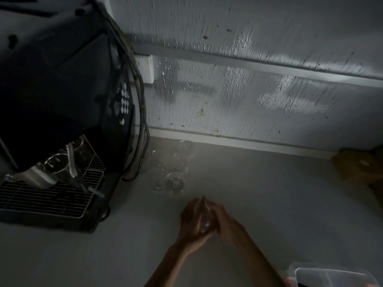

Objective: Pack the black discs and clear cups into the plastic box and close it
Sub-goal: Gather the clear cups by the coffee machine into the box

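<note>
Early days I reckon: left hand (189, 223) and right hand (224, 219) have fingers (195, 207) wrapped round one cup (205, 224), more cups (173, 183) wait on the table (269, 204) just beyond the fingers, the box (331, 278) sits nearer me, right of them, and I can't spot any discs.

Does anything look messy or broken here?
Nothing looks spilled or clearly broken. The cups sit in a loose, scattered bunch on the counter beside the coffee machine, not stacked. The wall behind has cracked, spotty paint. It is too dark to tell more.
</note>
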Demonstrator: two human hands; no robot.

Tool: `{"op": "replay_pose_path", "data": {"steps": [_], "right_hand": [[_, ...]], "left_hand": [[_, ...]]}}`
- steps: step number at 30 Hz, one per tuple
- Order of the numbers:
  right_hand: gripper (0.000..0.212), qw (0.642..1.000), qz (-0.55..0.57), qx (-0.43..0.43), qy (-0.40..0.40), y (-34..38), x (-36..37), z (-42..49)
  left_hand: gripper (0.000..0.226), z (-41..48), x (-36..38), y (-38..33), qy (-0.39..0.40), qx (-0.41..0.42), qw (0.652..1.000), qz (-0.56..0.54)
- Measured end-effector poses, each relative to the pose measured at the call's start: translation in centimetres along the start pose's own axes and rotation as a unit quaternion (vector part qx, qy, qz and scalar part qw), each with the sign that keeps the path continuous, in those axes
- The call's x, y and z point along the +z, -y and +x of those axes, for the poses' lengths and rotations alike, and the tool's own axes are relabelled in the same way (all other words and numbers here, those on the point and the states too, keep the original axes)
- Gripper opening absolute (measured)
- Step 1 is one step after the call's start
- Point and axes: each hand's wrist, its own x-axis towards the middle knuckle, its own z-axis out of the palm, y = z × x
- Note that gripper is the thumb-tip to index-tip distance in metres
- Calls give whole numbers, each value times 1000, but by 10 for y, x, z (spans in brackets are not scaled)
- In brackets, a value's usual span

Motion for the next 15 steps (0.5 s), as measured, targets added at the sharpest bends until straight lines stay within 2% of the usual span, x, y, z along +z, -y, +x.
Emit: {"op": "replay_pose_path", "data": {"steps": [2,5,7,10,11,13,15], "right_hand": [[11,999,-3,-6,34,3,11,-1],[13,995,2,-53,83,2,10,-4],[18,992,33,-78,93,-1,6,-8],[30,987,69,-122,81,5,5,-20],[38,986,72,-133,72,5,4,-23],[45,989,53,-139,-5,3,-4,-23],[38,987,36,-123,-97,-2,-18,-23]], "left_hand": [[110,0,-3,1,77,-44,996,-7],[108,4,-17,-3,178,-18,984,14],[106,8,-30,-6,204,8,978,32],[108,18,-43,-17,204,42,978,11],[110,21,-48,-24,204,53,977,-11],[102,30,-62,-39,207,40,973,-95],[89,46,-76,-35,174,44,979,-91]]}}
